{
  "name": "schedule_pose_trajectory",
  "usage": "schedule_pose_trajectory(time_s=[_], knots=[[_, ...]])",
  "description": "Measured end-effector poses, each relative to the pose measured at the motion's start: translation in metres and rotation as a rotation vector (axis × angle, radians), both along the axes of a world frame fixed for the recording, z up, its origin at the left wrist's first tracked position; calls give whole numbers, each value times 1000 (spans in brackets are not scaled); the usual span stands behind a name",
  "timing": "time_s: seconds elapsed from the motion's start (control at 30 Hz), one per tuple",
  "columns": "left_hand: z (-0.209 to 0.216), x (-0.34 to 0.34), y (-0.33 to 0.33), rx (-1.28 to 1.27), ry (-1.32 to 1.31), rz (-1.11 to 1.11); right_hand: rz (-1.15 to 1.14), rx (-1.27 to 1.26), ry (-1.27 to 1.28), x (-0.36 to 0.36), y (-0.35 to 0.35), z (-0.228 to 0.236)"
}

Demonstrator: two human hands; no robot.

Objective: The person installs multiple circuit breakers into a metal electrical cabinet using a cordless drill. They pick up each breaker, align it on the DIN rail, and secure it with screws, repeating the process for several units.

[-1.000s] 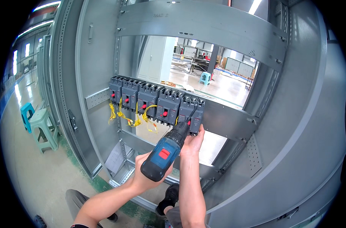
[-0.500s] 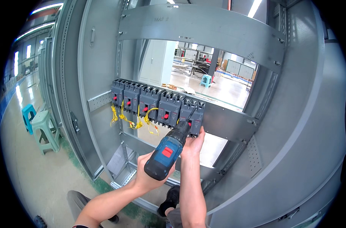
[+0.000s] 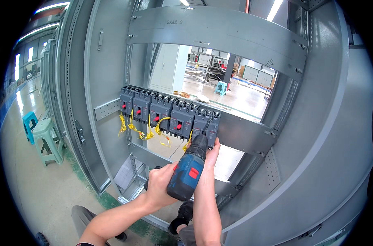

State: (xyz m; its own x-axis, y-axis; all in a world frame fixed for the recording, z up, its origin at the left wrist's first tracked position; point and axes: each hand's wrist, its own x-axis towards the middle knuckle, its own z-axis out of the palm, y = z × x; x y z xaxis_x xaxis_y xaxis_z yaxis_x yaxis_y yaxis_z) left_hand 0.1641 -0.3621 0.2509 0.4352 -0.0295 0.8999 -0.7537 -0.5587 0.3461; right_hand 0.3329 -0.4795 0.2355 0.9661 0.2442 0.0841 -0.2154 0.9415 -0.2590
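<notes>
left fingers [image 3: 164, 172] wrapped round the grip of a blue/black drill [image 3: 186, 176]. right fingers [image 3: 216, 145] up against the lower right corner of the end breaker [image 3: 211, 130]; drill hides much of that hand, so can't tell if they pinch it or just prop it.

clock centred on drill, 12 = straight up. drill sits low, just left of the right forearm [image 3: 207, 205], chuck [image 3: 199, 143] aimed between 12 and 1, overlapping the end breaker's lower front. bit tip too fine to read. black shoe [image 3: 185, 213] at 6, below the drill.

end breaker is the rightmost of five dark grey ones, side by side, row running off toward 10-11. other four show red toggles. yellow wires [image 3: 148, 133] dangle in coils at 10-11.

metal plate [image 3: 248, 133] carries on past the end breaker toward 2. wide crossbar [image 3: 223, 30] up at 12-1. paper sheet [image 3: 124, 174] at 9, low in the enclosure.

outside: pale green stool [image 3: 49, 139] between 9 and 10, blue stool [image 3: 29, 125] behind it. farthest: another small blue stool [image 3: 221, 88] between 12 and 1, seen through the opening.
</notes>
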Motion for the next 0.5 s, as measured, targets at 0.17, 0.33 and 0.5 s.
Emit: schedule_pose_trajectory(time_s=[0.17, 0.33, 0.5], knots=[[-6, 0, 0, 145, 18, 91, 33, 33, -87, 10, -4, -12], [-11, -1, -1, 248, -7, 200, 28, -78, -125, 0, -4, -4], [-11, 0, -3, 300, -30, 244, 39, -50, -55, -5, -4, 3]])
